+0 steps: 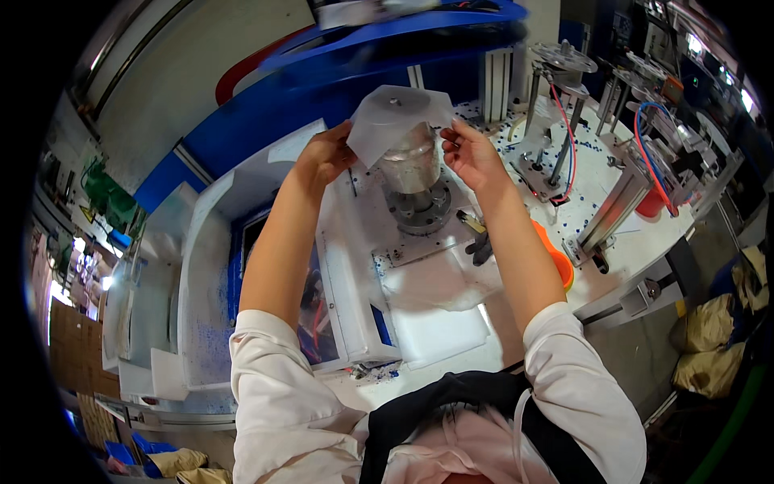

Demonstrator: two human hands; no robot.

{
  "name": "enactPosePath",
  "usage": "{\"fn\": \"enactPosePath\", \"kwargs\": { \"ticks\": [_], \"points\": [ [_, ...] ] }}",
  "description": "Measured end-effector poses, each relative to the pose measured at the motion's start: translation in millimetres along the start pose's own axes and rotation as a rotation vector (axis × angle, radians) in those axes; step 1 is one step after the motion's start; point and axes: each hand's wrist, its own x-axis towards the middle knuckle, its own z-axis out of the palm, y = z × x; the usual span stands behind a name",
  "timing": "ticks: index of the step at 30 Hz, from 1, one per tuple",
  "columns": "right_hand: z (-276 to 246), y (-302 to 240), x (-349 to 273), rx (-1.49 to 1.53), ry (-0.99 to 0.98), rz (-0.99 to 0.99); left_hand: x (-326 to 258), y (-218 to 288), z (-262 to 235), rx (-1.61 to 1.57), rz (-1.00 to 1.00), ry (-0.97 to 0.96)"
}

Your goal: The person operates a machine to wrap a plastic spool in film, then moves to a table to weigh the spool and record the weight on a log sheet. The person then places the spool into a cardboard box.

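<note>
A thin translucent plastic sheet (379,121) lies over the top of an upright metal cylinder (412,161), its edges drooping. A small metal tip shows near the middle of the sheet. My left hand (326,153) pinches the sheet's left edge. At the opposite edge, my right hand (474,155) has its thumb and fingertips closed on a corner. The cylinder stands on a round bolted metal flange (421,213) on the worktable. Below it, towards me, rests a stack of white sheets (439,332).
White-walled bins (211,282) flank my left arm. Beside my right forearm lie a dark-handled tool (479,248) and an orange ring-shaped object (556,256). Metal fixtures (556,121) with red and blue tubes stand at the right. A blurred blue machine part (403,39) hangs overhead.
</note>
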Motion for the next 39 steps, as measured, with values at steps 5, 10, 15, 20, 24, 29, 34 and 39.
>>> {"fn": "enactPosePath", "kwargs": {
  "ticks": [5, 10, 15, 20, 24, 29, 34, 39],
  "points": [
    [1, -3, -3, -0.018, 0.029, 0.013, 2, 0, 0, 0.063, 0.008, 0.042],
    [1, 1, 1, -0.003, 0.016, 0.034, -3, 2, 0, 0.046, 0.029, 0.069],
    [-4, 1, 3, 0.006, 0.01, 0.025, -29, 5, 19, -0.074, 0.082, -0.045],
    [12, 4, -5, -0.015, 0.08, -0.056, -20, 4, 9, -0.205, 0.359, -0.554],
    [17, 7, -6, 0.006, 0.054, -0.076, -24, 14, 19, -0.395, 0.299, -0.738],
    [-12, 8, 9, 0.05, -0.062, -0.023, -26, 17, 28, -0.452, 0.278, -0.813],
    [7, 9, -3, 0.032, 0.029, -0.043, -29, 16, 26, -0.458, 0.259, -0.828],
    [7, 8, -3, 0.045, 0.041, -0.042, -30, 16, 26, -0.463, 0.249, -0.841]
  ]
}}
